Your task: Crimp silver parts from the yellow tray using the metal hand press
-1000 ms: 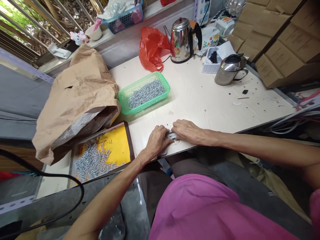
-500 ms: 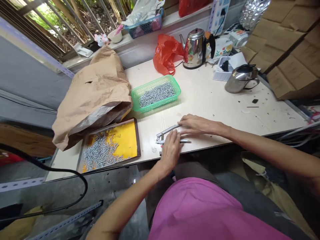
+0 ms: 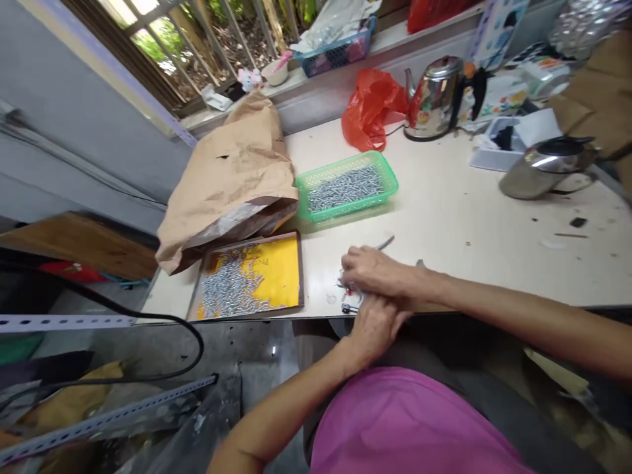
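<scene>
At the table's front edge lies a silver spring-handled hand tool like pliers (image 3: 385, 242), mostly hidden under my hands. Its head shows small red and dark metal parts at the left, and one handle sticks out beyond my right hand. Curled over the head of the pliers are the fingers of my right hand (image 3: 372, 271). Just below, my left hand (image 3: 372, 327) reaches up against the tool, its fingertips covered by the right hand and its thumb apart. To the left a shallow tray (image 3: 300, 276) with a yellow bottom holds many small silver screw-like pieces (image 3: 232, 289).
Behind the tray stands a green basket (image 3: 353, 212) of similar metal pieces. A large brown paper bag (image 3: 237, 158) leans at left. Toward the back are a red plastic bag (image 3: 370, 108), a steel kettle (image 3: 432, 99), a white box (image 3: 494, 158) and a steel pot (image 3: 538, 168).
My right hand has moved from the handles to over the tool's head. The left hand has slid down beneath it. The pliers have turned a little, and the view has swung right.
</scene>
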The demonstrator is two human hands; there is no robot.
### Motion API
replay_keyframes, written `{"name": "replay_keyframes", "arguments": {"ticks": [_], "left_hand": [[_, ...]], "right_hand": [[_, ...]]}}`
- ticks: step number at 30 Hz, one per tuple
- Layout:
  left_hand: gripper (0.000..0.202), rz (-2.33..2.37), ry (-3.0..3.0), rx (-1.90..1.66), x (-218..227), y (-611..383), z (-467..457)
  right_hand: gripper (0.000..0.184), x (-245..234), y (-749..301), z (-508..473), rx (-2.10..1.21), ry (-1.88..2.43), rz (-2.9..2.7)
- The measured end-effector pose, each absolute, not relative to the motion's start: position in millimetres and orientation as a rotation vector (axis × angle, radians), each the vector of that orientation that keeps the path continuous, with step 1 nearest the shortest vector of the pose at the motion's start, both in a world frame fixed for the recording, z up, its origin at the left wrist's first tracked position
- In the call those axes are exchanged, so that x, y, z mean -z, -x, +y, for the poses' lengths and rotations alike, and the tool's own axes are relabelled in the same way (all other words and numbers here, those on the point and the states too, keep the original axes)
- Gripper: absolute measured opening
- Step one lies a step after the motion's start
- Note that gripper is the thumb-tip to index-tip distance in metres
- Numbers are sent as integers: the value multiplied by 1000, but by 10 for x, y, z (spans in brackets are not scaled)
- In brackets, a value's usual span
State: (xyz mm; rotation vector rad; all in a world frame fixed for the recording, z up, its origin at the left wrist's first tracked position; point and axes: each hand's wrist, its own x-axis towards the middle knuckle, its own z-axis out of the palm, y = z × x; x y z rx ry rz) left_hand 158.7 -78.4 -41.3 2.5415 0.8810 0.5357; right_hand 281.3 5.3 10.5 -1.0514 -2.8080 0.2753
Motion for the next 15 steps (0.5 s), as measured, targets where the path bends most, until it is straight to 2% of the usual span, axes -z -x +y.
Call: {"name": "replay_keyframes", "arguments": {"ticks": [5,7,10,12,15], "left_hand": [[19,719,-2608,-529,268,-997,-967],[17,970,-2669,-556,142,-609,-858],[26,1675,-2614,-550,-49,9,-416],[27,1997,-2526,-554,-127,358,-27],[29,2145,-2489,-382,-144,694,486]], "right_hand": [[16,84,-2431,-144,-214,700,-2853],[13,206,-2392,-132,-219,641,-2839],[13,264,-2384,-62,-252,642,-2729],[16,154,-2407,47,-243,728,-2589],[22,-201,-2503,364,-142,929,-2343]]}}
